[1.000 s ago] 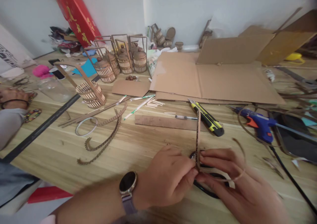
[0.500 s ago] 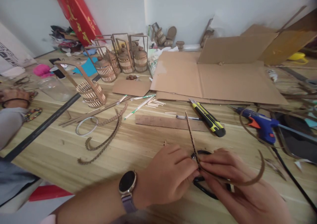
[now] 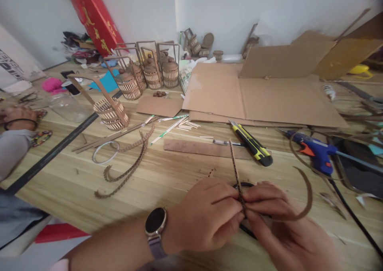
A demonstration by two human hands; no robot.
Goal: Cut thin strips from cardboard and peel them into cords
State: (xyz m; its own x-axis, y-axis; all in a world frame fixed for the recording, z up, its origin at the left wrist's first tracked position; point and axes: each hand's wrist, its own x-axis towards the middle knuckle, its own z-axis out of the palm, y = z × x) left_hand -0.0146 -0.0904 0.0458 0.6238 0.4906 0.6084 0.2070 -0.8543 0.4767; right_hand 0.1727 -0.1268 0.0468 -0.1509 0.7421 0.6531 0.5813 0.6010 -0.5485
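A narrow corrugated cardboard strip point(image 3: 234, 159) stands up between my fingertips, its fluted edge facing me. My left hand point(image 3: 214, 215), with a watch on the wrist, pinches it from the left. From the right, my right hand point(image 3: 284, 219) has thumb and fingers closed on the same spot. A smooth brown paper strip point(image 3: 308, 191) curls out past the right fingers and seems to be peeling from the corrugated one; the join is hidden. Under both hands lie the black handles of what look like scissors point(image 3: 247, 229), mostly covered.
A yellow-black utility knife point(image 3: 251, 143) and blue glue gun point(image 3: 314, 147) lie beyond my hands. Curved corrugated strips point(image 3: 128, 169) and a white ring point(image 3: 105, 152) are left. Small lidded baskets point(image 3: 152, 73) stand behind, beside cardboard sheets point(image 3: 269, 97). Another person's hand point(image 3: 19, 117) rests far left.
The loose brown strip now arcs higher and further out from my right hand. Both hands have shifted slightly right with the upright strip.
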